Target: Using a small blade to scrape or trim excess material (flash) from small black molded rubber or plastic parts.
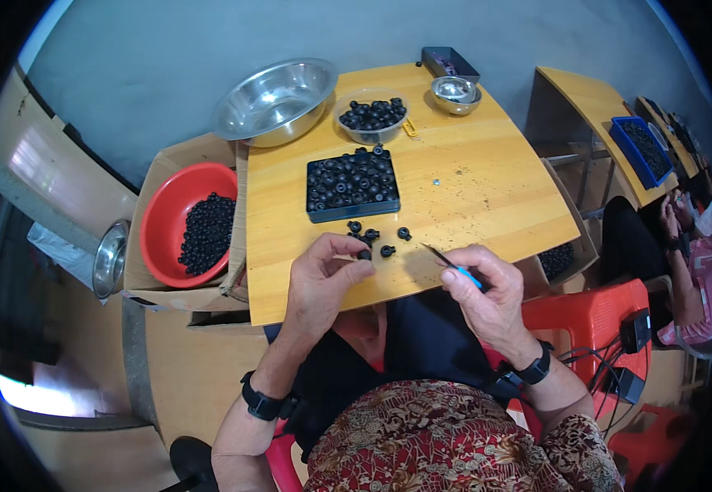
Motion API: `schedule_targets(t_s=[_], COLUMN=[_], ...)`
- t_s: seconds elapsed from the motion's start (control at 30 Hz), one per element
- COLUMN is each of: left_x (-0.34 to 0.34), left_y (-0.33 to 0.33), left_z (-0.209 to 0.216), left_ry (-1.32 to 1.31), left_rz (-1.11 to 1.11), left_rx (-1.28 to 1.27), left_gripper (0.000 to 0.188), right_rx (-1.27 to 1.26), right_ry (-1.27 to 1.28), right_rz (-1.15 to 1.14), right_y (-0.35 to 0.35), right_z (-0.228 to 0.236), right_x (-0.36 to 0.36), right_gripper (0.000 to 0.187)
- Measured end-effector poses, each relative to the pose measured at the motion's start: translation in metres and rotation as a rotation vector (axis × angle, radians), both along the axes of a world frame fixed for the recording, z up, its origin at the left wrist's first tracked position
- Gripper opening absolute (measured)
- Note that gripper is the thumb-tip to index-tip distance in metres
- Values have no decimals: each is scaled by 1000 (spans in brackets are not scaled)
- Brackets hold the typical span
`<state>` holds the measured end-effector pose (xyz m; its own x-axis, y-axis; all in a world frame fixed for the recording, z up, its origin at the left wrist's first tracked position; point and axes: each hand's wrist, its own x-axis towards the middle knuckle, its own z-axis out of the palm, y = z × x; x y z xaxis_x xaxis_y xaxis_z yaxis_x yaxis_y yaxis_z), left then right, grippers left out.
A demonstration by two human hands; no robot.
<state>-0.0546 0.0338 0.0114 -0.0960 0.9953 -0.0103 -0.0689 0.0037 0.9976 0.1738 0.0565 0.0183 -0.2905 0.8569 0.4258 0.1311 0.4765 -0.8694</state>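
Observation:
Over the table's near edge, my left hand (317, 287) pinches a small black rounded part (364, 255) between thumb and fingertips. My right hand (491, 295) is closed around the blue handle of a slim knife (465, 275), its thin dark blade pointing up and left toward the table. Blade and pinched part are apart. Just beyond my left fingers lie several loose black parts (387, 251), some with a ring-like end. Behind them a dark rectangular tray (354, 216) is heaped with the same kind of part.
Farther back stand a clear bowl (372, 138) of black parts, a large steel basin (278, 102), small metal bowls (457, 105) and a dark box (450, 61). A red basin (159, 238) in a carton is at left. Right are a red stool (586, 316) and another person (700, 279).

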Motion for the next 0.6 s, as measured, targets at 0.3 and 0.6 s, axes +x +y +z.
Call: schedule_targets(t_s=[0.3,0.6], left_x=[42,61], left_y=[-18,-22], left_z=[11,25], left_ry=[-444,-695], left_rz=[-122,-151], left_rx=[-68,-146], left_gripper=[24,23], right_rx=[-150,120], right_ry=[136,25], right_rz=[20,68], right_y=[-6,-2], right_z=[4,14], right_x=[1,3], right_gripper=[17,24])
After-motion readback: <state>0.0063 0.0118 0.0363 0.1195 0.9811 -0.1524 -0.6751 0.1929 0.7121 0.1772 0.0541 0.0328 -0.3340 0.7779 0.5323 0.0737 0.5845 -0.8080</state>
